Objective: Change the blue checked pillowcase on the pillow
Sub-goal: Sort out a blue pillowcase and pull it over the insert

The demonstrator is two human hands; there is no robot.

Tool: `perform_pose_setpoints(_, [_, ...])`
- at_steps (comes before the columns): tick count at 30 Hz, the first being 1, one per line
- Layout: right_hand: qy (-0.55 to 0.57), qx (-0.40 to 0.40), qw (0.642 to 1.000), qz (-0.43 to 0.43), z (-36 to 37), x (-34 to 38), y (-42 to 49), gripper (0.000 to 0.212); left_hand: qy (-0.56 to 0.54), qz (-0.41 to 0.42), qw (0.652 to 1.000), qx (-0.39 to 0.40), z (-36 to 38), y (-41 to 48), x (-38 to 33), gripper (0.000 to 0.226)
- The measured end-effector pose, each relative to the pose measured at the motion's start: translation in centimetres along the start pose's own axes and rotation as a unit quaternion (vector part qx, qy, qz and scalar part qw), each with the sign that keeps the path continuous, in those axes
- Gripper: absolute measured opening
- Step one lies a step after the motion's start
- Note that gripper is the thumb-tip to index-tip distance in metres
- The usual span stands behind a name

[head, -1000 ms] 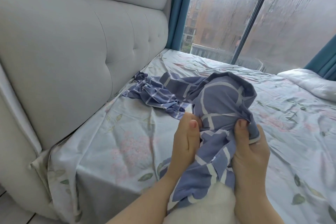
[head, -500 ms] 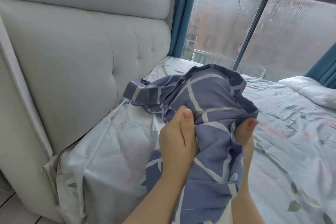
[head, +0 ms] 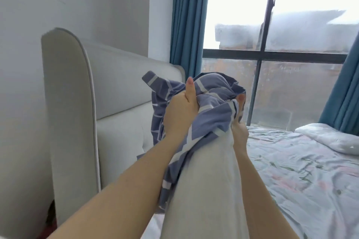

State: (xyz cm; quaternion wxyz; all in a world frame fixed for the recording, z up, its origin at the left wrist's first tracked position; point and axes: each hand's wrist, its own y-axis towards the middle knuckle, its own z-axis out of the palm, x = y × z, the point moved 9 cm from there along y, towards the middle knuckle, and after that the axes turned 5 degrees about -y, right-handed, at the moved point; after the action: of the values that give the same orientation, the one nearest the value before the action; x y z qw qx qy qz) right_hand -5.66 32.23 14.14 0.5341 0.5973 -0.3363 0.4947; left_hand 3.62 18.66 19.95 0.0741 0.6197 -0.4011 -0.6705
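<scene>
My left hand (head: 180, 110) has its fingers curled tight round a bunch of the blue checked pillowcase (head: 215, 91), thumb lying straight up along the cloth, while my right hand (head: 240, 132) pinches the opposite edge, thumb tip on top and the other fingers hidden behind the fabric. The pillowcase sits gathered above and between my fingers, held up in the air, and the bare white pillow (head: 204, 190) runs from under them back toward me between my forearms. The grey headboard (head: 120, 87) stands beyond my left fingers and the flowered bedsheet (head: 301, 170) lies below my right ones.
</scene>
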Motion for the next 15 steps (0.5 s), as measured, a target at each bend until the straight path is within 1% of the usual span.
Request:
perform_pose_setpoints(1, [0.004,-0.001,1.000,0.015,-0.5,0.6,-0.7,0.039,0.013,0.025,1.000,0.000,-0.2,0.1,-1.3,0.059])
perform_pose_setpoints(2, [0.010,-0.006,1.000,0.004,-0.9,0.2,0.0,0.038,0.023,0.040,0.999,0.012,0.1,0.3,-1.8,0.058])
perform_pose_setpoints(4, [0.023,-0.026,0.999,0.030,-1.4,-2.8,0.7,0.042,0.029,0.023,0.998,0.056,1.5,-0.3,0.0,0.057])
perform_pose_setpoints(6, [0.021,-0.040,0.996,0.076,-1.8,-7.8,-0.1,0.042,0.036,-0.024,0.996,0.075,3.3,-2.5,5.0,0.063])
perform_pose_setpoints(7, [0.007,-0.048,0.993,0.104,-2.1,-10.8,-0.9,0.042,0.039,-0.059,0.994,0.083,4.2,-4.2,8.2,0.063])
perform_pose_setpoints(10, [0.004,-0.066,0.986,0.151,-2.9,-19.3,-3.9,0.039,0.034,-0.187,0.976,0.102,6.6,-11.4,18.7,0.059])
perform_pose_setpoints(12, [-0.011,-0.060,0.987,0.150,-3.1,-23.6,-5.6,0.042,0.002,-0.237,0.965,0.111,7.6,-16.2,24.6,0.044])
perform_pose_setpoints(14, [-0.027,-0.053,0.991,0.120,-3.3,-26.3,-6.2,0.046,-0.062,-0.262,0.957,0.106,8.0,-19.7,28.2,0.029])
perform_pose_setpoints(15, [-0.025,-0.054,0.992,0.111,-3.5,-27.5,-6.3,0.047,-0.101,-0.270,0.953,0.091,8.1,-20.7,29.1,0.030])
